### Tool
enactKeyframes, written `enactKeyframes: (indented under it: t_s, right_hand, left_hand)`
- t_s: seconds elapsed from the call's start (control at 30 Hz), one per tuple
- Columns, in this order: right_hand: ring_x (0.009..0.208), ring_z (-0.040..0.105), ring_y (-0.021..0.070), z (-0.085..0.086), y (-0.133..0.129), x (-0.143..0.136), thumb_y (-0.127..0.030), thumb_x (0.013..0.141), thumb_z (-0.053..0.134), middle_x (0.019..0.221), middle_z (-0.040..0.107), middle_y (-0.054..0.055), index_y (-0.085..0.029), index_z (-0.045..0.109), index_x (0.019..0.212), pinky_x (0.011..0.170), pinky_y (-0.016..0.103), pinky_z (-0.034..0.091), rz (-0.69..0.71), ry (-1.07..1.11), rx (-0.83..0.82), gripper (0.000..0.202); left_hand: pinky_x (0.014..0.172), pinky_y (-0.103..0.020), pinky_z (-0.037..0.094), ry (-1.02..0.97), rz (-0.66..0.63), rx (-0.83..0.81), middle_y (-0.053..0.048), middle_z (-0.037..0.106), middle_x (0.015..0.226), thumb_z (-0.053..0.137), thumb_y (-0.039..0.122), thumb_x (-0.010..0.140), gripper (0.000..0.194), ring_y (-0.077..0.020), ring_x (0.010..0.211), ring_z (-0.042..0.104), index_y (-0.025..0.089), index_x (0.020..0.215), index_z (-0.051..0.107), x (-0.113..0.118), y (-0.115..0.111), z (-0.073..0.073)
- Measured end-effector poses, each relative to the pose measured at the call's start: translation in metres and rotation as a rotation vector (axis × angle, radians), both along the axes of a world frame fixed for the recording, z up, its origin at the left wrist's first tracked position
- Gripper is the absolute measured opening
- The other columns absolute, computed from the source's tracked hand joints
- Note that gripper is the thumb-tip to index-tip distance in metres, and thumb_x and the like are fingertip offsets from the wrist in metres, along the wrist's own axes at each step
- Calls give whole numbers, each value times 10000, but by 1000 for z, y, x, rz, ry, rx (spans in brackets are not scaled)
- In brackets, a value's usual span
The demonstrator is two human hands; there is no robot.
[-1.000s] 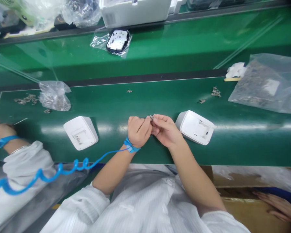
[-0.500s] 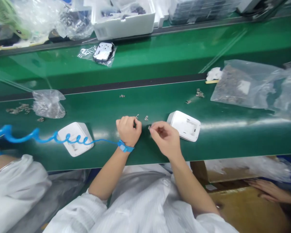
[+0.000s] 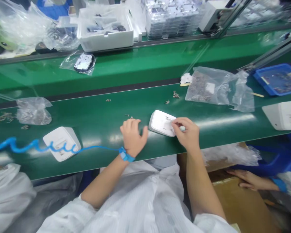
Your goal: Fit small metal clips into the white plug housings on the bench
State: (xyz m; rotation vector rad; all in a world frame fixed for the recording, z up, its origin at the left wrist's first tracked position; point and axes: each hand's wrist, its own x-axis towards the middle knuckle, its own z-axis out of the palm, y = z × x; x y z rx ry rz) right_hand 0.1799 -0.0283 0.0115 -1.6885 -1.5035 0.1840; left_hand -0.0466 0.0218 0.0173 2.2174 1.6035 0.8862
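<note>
A white plastic housing point(image 3: 158, 121) with a recess in its upper face lies on the green bench, tilted toward me. My right hand point(image 3: 188, 133) is at its right end, thumb and fingers pinched at the recess; whatever is between the fingertips is too small to make out. To the housing's left, my left hand point(image 3: 134, 137) hovers over the bench with thumb and fingers apart, holding nothing. A blue wrist strap point(image 3: 126, 155) with a coiled cord is on that wrist. Just beyond the left fingers are a few tiny metal pieces point(image 3: 127, 115).
Other white housings lie left point(image 3: 60, 139) and far right point(image 3: 285, 116). Small metal parts point(image 3: 176, 94) are piled near a plastic bag of parts point(image 3: 200, 85). A blue tray point(image 3: 266, 84) stands at right. Co-workers' arms show at both sides, including a hand point(image 3: 253, 179) over a cardboard box.
My right hand has moved from beside the left hand over to the white housing's recess. My left hand has opened from a curled shape. The view has swung to the right.
</note>
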Motion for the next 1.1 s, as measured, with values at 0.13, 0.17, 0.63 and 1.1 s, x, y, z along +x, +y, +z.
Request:
enactKeyframes:
  t_s: [0.13, 0.17, 0.63, 1.1]
  right_hand:
    - [634, 616, 144, 1, -14, -22, -211, 873, 625, 825, 711, 30, -195, 699, 846, 608, 282, 506, 28, 65, -100, 80]
    - [616, 619, 143, 3, -20, -27, -216, 870, 633, 803, 711, 25, -195, 698, 849, 580, 273, 502, 26, 125, -142, 72]
    - [854, 657, 210, 36, -7, -24, -145, 935, 544, 913, 708, 67, -191, 667, 912, 755, 342, 528, 445, -215, -63, 133]
    - [764, 669, 195, 0, -90, -95, -134, 873, 622, 852, 703, 60, -210, 675, 907, 689, 335, 568, -403, -4, 60, 99]
  left_hand:
    - [992, -518, 447, -186, -84, -112, -185, 509, 1281, 638, 349, 865, 510, -336, 1230, 478, 139, 1289, 446, 42, -24, -13]
    - [1014, -511, 462, -290, -104, -119, -196, 469, 1320, 609, 316, 884, 512, -324, 1265, 470, 137, 1321, 409, 45, -23, -18]
    - [978, -373, 522, -301, -573, -221, -87, 628, 1158, 541, 244, 933, 278, -204, 1089, 610, 200, 1187, 645, 6, 19, -18]
    - [964, -421, 413, 409, -748, 193, -129, 501, 1498, 467, 412, 977, 489, -319, 1418, 422, 195, 1412, 518, 0, -24, 8]
